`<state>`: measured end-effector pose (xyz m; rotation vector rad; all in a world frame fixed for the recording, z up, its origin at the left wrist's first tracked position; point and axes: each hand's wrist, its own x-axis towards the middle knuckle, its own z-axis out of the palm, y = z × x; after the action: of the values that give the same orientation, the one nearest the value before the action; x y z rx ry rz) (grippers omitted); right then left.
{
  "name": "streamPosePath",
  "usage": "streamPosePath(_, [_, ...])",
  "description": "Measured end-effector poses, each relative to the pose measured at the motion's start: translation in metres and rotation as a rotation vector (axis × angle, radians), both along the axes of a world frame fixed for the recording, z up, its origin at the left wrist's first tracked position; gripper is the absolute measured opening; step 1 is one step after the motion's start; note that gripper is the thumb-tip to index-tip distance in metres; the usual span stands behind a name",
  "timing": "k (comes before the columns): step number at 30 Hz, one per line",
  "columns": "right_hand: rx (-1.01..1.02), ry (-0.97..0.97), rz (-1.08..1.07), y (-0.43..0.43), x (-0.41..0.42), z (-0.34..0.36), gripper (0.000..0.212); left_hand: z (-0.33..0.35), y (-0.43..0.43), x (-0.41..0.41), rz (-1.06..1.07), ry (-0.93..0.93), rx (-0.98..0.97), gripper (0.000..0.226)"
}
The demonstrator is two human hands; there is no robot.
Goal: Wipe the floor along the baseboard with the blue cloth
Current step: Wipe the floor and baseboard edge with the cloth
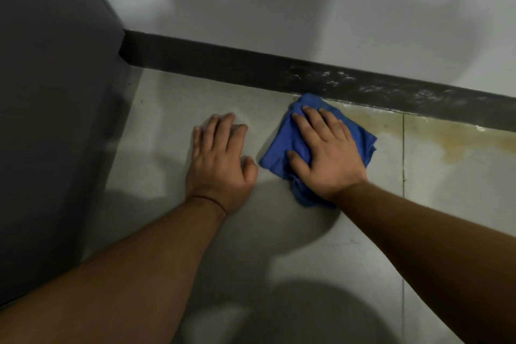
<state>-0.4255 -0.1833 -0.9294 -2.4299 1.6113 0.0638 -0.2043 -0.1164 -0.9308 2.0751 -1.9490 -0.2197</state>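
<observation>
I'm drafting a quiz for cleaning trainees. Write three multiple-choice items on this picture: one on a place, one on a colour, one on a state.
1. Where is the yellowish-brown stain on the pale tiled floor, relative to the crumpled blue cloth?
A. To its right, along the wall strip
B. To its left
C. Near the bottom edge of the view

2. What colour is the baseboard?
A. White
B. Dark grey
C. Blue

3. What is the left hand doing?
A. Pinching the cloth
B. Resting on bare floor, holding nothing
C. Touching the wall

Answers:
1 A: the stain spreads right of the cloth, just below the baseboard.
2 B: the strip is dark against the white wall.
3 B: only the right hand presses flat on the cloth.
</observation>
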Motion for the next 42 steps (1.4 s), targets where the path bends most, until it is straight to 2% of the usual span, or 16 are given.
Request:
streamPosePath(4, [0.006, 0.027, -0.039, -0.012, 0.02, 0.003, 0.079, 0.0, 0.0, 0.001, -0.006, -0.013, 0.005, 0.061])
streamPosePath(8, [0.054, -0.002, 0.057, -0.025, 0.042, 0.007, 0.081, 0.003, 0.001, 0.0, -0.022, -0.016, 0.004, 0.062])
streamPosePath(12, [0.053, -0.039, 0.155, -0.014, 0.012, 0.007, 0.078, 0.004, 0.001, 0.0, -0.017, 0.002, 0.011, 0.062])
streamPosePath(16, [0.023, 0.009, -0.059, -0.008, -0.007, 0.005, 0.078, 0.003, 0.0, 0.0, -0.013, 0.004, 0.016, 0.063])
streamPosePath(18, [0.024, 0.041, -0.098, -0.012, 0.005, 0.006, 0.08, 0.003, 0.001, 0.0, -0.015, -0.014, 0.02, 0.062])
streamPosePath(24, [0.054, 0.002, 0.062, -0.027, 0.04, 0.007, 0.083, 0.001, 0.0, 0.0, -0.02, -0.024, 0.002, 0.062])
streamPosePath(29, [0.074, -0.015, 0.274, -0.018, 0.008, 0.006, 0.075, 0.001, 0.0, 0.001, -0.021, -0.021, 0.011, 0.063])
streamPosePath(33, [0.064, 0.013, 0.205, -0.014, -0.006, 0.003, 0.07, -0.001, 0.004, -0.001, -0.028, -0.011, 0.021, 0.064])
streamPosePath(38, [0.046, 0.028, 0.038, -0.027, 0.038, 0.003, 0.072, -0.001, -0.001, 0.003, -0.027, -0.024, 0.018, 0.064])
streamPosePath(42, [0.068, 0.032, 0.175, -0.007, 0.022, 0.002, 0.074, -0.001, -0.001, 0.002, -0.025, -0.015, 0.01, 0.064])
